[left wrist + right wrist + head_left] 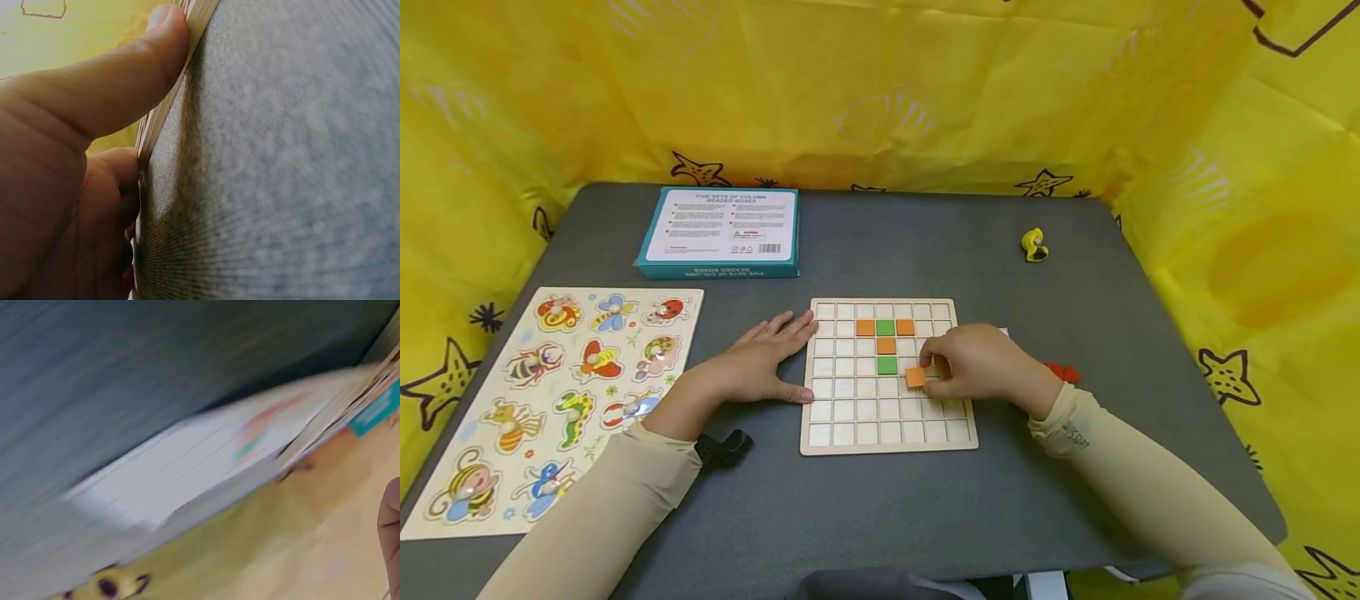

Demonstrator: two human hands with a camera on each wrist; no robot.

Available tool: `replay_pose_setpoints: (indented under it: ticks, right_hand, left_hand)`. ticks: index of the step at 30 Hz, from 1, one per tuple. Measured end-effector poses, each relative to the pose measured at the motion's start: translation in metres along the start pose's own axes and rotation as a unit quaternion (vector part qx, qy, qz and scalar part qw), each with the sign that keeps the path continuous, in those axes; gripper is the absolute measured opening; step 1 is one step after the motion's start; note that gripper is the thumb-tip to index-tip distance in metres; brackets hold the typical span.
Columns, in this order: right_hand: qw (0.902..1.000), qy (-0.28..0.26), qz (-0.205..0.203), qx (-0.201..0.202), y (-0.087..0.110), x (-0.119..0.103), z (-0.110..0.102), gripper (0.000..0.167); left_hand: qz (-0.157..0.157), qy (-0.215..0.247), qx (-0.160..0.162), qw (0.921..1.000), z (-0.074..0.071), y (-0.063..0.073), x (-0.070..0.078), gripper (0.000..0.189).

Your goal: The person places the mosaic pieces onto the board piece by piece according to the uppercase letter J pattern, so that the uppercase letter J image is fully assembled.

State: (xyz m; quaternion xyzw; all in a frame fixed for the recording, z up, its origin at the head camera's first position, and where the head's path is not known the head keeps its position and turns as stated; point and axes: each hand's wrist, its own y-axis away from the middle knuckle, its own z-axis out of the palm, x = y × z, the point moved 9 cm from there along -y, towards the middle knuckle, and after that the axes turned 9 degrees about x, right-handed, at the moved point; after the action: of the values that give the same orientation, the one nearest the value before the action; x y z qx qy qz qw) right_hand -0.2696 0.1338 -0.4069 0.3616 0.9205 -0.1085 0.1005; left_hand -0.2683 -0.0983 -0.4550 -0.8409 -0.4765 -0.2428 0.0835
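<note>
A square wooden grid board point(887, 450) lies on the dark table, with several orange and green square tiles set in its upper and middle cells. My right hand point(977, 362) pinches an orange tile point(915, 377) between thumb and fingers over the right half of the board. Spread fingers of my left hand point(763, 358) touch the board's left edge, and the left wrist view shows its thumb point(144, 72) against that edge. A patterned white card point(169, 469) appears blurred in the right wrist view, beside the board; my right hand mostly hides it from the head view.
To the left lies an insect peg puzzle point(625, 333). A teal and white box point(722, 229) stands at the back left. Red pieces point(1063, 372) sit partly behind my right wrist, and a small yellow figure point(1034, 245) is at the back right. Yellow cloth point(880, 100) encloses the table.
</note>
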Motion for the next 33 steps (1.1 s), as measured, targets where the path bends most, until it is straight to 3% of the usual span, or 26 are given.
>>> replay_pose_setpoints:
  ticks: [10,22,33]
  right_hand:
    - [0.9989,0.026,-0.021,-0.034,-0.02,-0.027,0.017,0.013]
    - [0.9981,0.038,-0.039,-0.029,-0.022,-0.029,0.021,0.017]
    - [0.9979,0.022,-0.056,-0.022,-0.024,-0.031,0.023,0.007]
  left_hand:
    - [-0.003,0.001,-0.004,1.0,0.0,0.0,0.0,0.11]
    - [-0.001,0.001,0.0,1.0,-0.001,0.001,0.001,0.109]
    - [-0.004,0.002,-0.003,1.0,0.0,0.001,0.0,0.11]
